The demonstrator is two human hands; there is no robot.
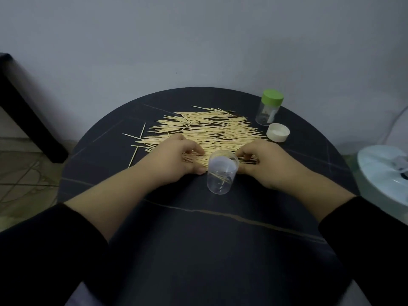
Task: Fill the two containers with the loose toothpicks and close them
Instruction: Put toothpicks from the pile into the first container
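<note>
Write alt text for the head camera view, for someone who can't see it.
Two bare hands, left hand and right hand, gather loose toothpicks behind an open clear container on a dark round table. A green-lidded container and white lid stand far right.

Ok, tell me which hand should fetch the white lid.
Right. The right hand lies on the same side as the white lid, just behind it; the left hand would have to cross over the open container.

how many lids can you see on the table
2. A green lid sits on the far container at the table's right rear; a white lid lies loose just in front of it, off the open container between the hands.
</note>
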